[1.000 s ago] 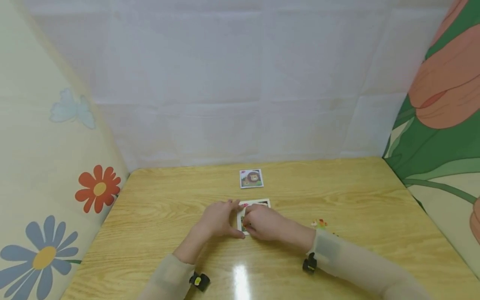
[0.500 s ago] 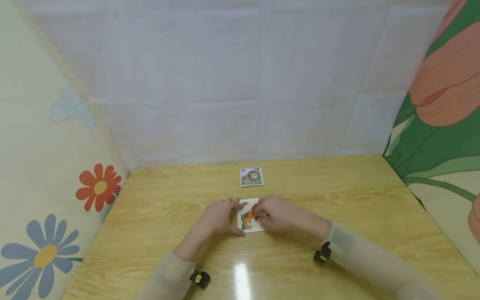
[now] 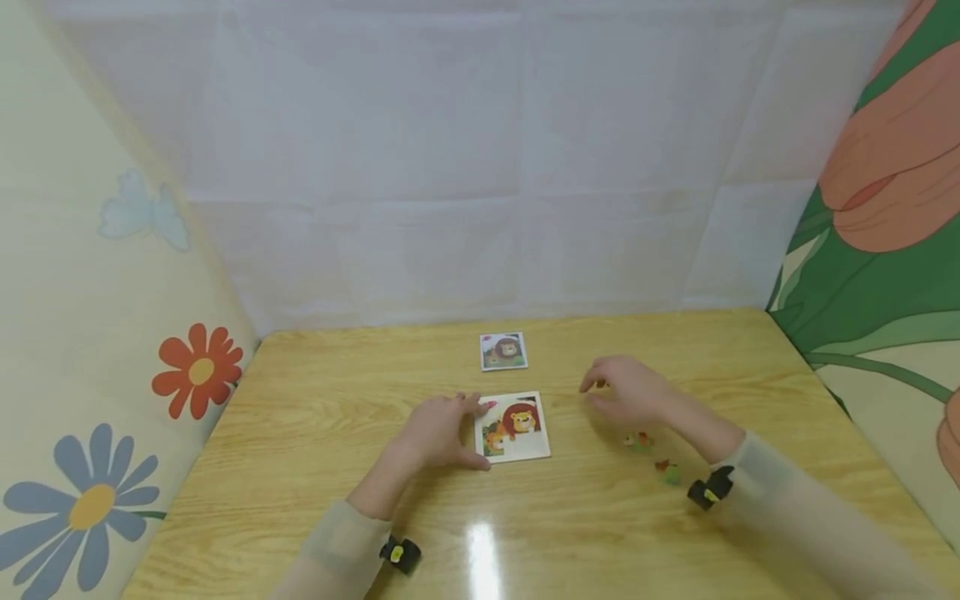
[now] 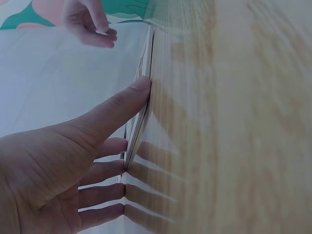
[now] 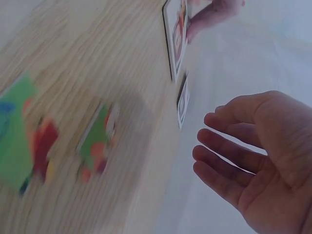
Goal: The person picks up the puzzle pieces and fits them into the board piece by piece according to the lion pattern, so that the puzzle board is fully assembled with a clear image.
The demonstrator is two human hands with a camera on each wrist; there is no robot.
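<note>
A white-framed lion puzzle board (image 3: 512,447), partly filled with picture pieces, lies on the table. My left hand (image 3: 441,433) rests at its left side, thumb near the front corner and fingers near the back corner. In the left wrist view the thumb (image 4: 139,85) and the fairly straight fingers touch the board's edge. My right hand (image 3: 633,392) hovers to the right of the board, fingers loosely bent, and the right wrist view shows nothing in its grasp. Loose puzzle pieces (image 3: 638,441) lie below that hand, with a green and red puzzle piece (image 3: 667,472) closer to me.
A small lion picture card (image 3: 503,352) lies behind the board. The wooden table (image 3: 337,400) meets a white cloth wall (image 3: 420,167) at the back. Flower-printed panels stand on the left and right.
My right hand has left the board and moved right and back. A maned lion piece it was working on now lies in the board. My left hand has stayed in place.
</note>
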